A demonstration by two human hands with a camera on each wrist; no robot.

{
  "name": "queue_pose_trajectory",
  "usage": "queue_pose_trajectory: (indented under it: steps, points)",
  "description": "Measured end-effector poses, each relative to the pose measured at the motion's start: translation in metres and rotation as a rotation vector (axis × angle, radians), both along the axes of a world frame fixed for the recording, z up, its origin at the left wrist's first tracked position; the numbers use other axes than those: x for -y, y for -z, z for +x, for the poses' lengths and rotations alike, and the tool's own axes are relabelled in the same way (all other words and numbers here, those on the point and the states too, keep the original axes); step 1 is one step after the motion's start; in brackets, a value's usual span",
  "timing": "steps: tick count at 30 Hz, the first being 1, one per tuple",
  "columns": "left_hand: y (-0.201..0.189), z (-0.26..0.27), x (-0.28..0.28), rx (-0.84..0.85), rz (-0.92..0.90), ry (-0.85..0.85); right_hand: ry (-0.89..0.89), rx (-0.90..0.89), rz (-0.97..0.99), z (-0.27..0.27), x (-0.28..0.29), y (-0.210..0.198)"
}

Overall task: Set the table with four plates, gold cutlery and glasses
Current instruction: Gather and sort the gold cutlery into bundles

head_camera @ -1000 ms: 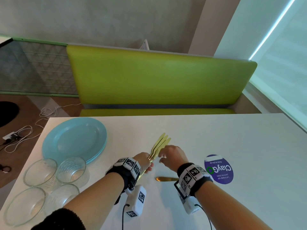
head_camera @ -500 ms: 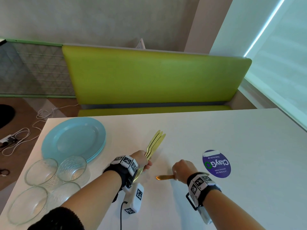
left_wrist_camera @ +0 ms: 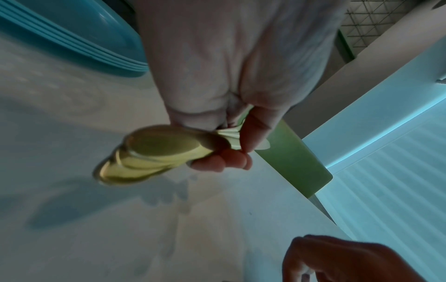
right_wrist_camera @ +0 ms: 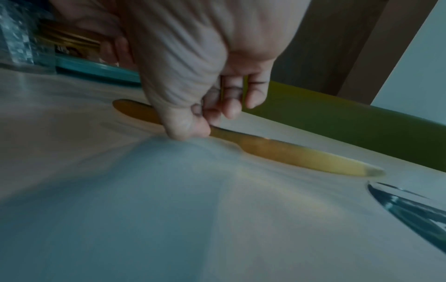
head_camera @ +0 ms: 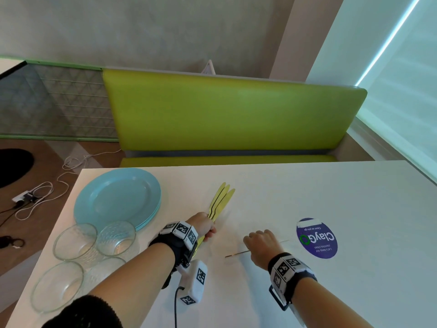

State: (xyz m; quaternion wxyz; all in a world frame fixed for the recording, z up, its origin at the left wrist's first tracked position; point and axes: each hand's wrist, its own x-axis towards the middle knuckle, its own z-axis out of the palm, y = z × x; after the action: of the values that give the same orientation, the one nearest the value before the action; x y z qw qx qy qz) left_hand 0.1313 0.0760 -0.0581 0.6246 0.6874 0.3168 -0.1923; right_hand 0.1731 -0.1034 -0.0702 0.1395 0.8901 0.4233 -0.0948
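My left hand (head_camera: 203, 227) grips a bundle of gold cutlery (head_camera: 221, 202) just above the white table (head_camera: 331, 197), long ends fanned away from me. In the left wrist view the left hand (left_wrist_camera: 231, 152) has its fingers curled round the bundle's necks, with the rounded ends (left_wrist_camera: 149, 154) sticking out. My right hand (head_camera: 259, 242) is down on the table to the right and pinches a single gold knife (head_camera: 236, 254). The right wrist view shows thumb and fingers of the right hand (right_wrist_camera: 205, 124) round the handle of the knife (right_wrist_camera: 289, 152), whose blade lies low over the table.
A stack of light-blue plates (head_camera: 118, 197) sits at the table's left. Several glass bowls (head_camera: 115, 237) stand in front of it near the left edge. A purple round sticker (head_camera: 316, 237) is on the table right of my right hand. A green bench (head_camera: 231, 114) runs behind the table.
My right hand left the bundle, moved right and toward me, and came down on the lone knife, which it now pinches. The left hand kept hold of the bundle.
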Motion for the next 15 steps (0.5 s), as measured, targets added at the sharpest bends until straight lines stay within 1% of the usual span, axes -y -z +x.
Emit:
queue_pose_trajectory:
  steps: [1,3,6,10,15]
  points:
    - [-0.001,0.0,-0.001,0.001,0.004,-0.003,0.002,-0.003,0.046,0.001,-0.001,0.002]
    - [0.001,0.001,-0.002,0.003,0.008,-0.014,-0.038,0.055,0.137,0.004,-0.006,0.003]
    - [0.002,0.002,-0.001,-0.001,0.018,-0.023,-0.153,0.109,0.189,0.002,-0.02,-0.005]
    - [-0.001,0.001,0.003,-0.01,0.019,-0.016,-0.26,0.12,0.279,0.0,-0.033,-0.016]
    - [-0.008,-0.002,0.004,-0.007,0.017,0.035,-0.334,0.222,0.38,-0.001,-0.037,-0.016]
